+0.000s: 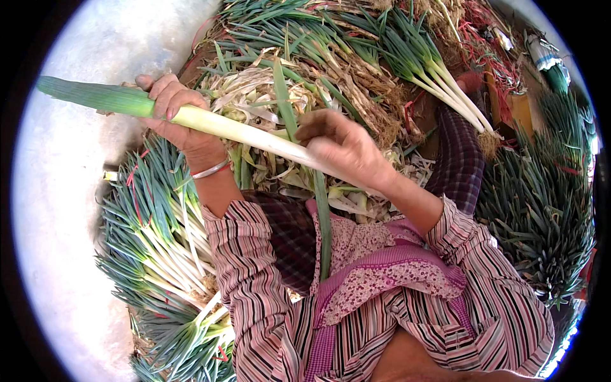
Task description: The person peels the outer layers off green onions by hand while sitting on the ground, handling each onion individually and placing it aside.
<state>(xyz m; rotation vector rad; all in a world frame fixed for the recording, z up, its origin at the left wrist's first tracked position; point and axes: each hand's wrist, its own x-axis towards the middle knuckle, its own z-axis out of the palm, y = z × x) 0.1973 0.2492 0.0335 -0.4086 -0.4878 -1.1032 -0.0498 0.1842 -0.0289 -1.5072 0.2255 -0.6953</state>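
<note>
A thick long green onion stalk (234, 130) slants across the front of me, its green top to the upper left and its white shaft to the lower right. My left hand (184, 112) grips it where green turns pale. Over the white shaft is my right hand (351, 148), blurred, its fingers curled; whether they hold anything is unclear. A long green leaf strip (323, 229) passes behind the shaft and hangs down onto my floral apron (355, 236). My right hand and wrist hide the shaft's lower end. Beyond the stalk lies a heap of peeled leaves and husks (253, 88).
Bundles of cleaned green onions (167, 250) lie at my left beside the pale floor (67, 200). Unpeeled onions (334, 67) with dry roots lie ahead. A few white-stemmed ones (451, 93) rest near my knee. Dark green tops (534, 210) crowd the right, below tangled red twine (494, 62).
</note>
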